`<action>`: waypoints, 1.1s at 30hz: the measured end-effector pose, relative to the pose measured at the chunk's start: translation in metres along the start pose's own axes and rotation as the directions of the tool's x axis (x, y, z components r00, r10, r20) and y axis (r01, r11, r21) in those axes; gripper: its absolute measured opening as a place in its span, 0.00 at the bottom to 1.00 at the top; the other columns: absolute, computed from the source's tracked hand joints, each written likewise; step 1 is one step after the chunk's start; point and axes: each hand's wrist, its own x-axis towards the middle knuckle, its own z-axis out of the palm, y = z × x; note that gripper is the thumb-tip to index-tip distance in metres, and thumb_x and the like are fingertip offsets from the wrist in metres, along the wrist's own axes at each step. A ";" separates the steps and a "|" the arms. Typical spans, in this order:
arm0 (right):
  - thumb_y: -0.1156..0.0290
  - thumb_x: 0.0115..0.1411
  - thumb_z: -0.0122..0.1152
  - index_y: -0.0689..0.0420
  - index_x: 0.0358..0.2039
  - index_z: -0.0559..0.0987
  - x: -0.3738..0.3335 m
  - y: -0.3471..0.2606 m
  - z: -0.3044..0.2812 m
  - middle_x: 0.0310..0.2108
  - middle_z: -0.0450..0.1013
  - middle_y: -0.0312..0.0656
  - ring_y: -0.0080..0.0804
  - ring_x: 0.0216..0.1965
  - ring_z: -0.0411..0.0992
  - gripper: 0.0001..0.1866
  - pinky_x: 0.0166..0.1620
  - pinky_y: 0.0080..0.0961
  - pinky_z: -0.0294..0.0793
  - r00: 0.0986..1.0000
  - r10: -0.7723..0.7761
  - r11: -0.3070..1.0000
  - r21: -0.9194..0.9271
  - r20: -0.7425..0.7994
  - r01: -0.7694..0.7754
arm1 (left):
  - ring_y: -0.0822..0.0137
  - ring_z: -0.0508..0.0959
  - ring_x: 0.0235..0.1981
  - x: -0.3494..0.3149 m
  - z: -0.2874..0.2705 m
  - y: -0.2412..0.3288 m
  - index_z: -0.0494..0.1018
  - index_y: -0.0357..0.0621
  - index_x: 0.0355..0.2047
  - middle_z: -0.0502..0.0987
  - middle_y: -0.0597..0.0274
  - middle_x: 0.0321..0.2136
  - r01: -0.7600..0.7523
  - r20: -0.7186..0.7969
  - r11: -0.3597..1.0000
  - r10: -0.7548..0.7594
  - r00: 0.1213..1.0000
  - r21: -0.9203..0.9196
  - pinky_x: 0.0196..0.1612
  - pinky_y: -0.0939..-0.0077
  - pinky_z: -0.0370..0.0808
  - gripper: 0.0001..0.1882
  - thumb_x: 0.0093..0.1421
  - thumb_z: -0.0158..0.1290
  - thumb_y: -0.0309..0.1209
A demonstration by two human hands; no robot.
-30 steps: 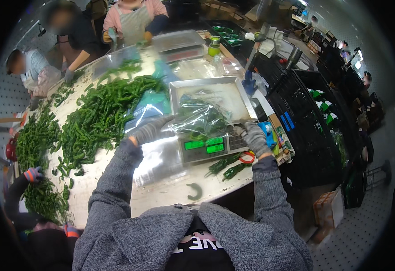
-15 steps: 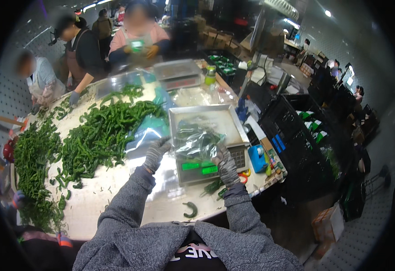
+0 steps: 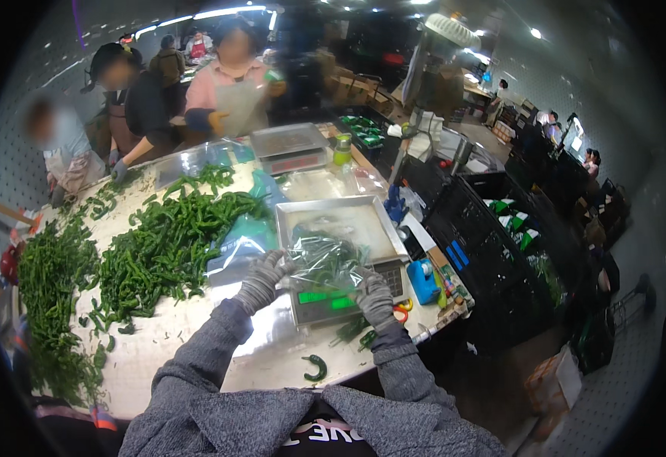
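A clear plastic bag (image 3: 324, 257) with green peppers inside lies over the front of the metal tray (image 3: 363, 221) of a digital scale (image 3: 319, 311). My left hand (image 3: 261, 283), in a grey striped glove, has its fingers curled at the bag's left edge. On the other side my right hand (image 3: 376, 298), gloved alike, pinches the bag's right edge in front of the scale's keypad. A single curved green pepper (image 3: 315, 368) rests on the table near me. Some green peppers (image 3: 352, 329) lie beside my right wrist.
Large heaps of green peppers (image 3: 162, 255) cover the table's left. Teal printed bags (image 3: 240, 242) lie beside the scale. A blue box (image 3: 423, 282) and scissors (image 3: 401, 310) sit at its right. Black crates (image 3: 493, 251) stand right of the table; a second scale (image 3: 291, 145) and co-workers are across.
My view has shifted slightly. My left hand has come in against the bag's edge, and the bag sits a little lower. The co-worker across has spread their hands apart, a green-and-white packet in one.
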 end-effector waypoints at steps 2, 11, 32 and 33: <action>0.67 0.44 0.59 0.58 0.33 0.72 0.002 0.006 0.009 0.30 0.67 0.49 0.44 0.34 0.66 0.16 0.40 0.34 0.65 0.997 -0.045 0.989 -0.142 -0.055 0.036 | 0.55 0.66 0.47 0.001 0.017 -0.014 0.72 0.54 0.38 0.66 0.53 0.46 -0.035 -0.288 0.982 -0.019 0.958 -0.183 0.50 0.60 0.60 0.17 0.45 0.57 0.36; 0.71 0.51 0.55 0.62 0.30 0.73 0.063 -0.070 -0.096 0.29 0.68 0.40 0.28 0.33 0.66 0.08 0.38 0.22 0.66 0.941 0.337 0.748 0.618 -0.038 -0.243 | 0.68 0.71 0.39 0.027 -0.121 0.041 0.72 0.34 0.32 0.74 0.53 0.37 -0.236 -0.231 -0.010 -0.162 0.959 -0.972 0.45 0.75 0.66 0.10 0.51 0.52 0.29; 0.66 0.55 0.51 0.62 0.54 0.57 -0.078 -0.058 -0.093 0.48 0.62 0.43 0.28 0.46 0.63 0.28 0.46 0.24 0.64 0.946 0.188 0.766 0.563 0.264 -0.310 | 0.65 0.76 0.30 -0.062 -0.009 0.087 0.63 0.35 0.45 0.73 0.55 0.34 0.350 0.356 -0.404 0.063 0.932 -0.845 0.28 0.77 0.77 0.25 0.48 0.56 0.31; 0.66 0.55 0.51 0.62 0.55 0.56 -0.079 -0.064 -0.091 0.49 0.61 0.43 0.28 0.46 0.62 0.29 0.47 0.24 0.64 0.902 0.254 0.749 0.519 0.349 -0.412 | 0.65 0.76 0.30 -0.059 -0.022 0.095 0.62 0.36 0.47 0.73 0.55 0.34 0.405 0.422 -0.329 0.020 0.906 -0.853 0.26 0.79 0.76 0.27 0.46 0.57 0.28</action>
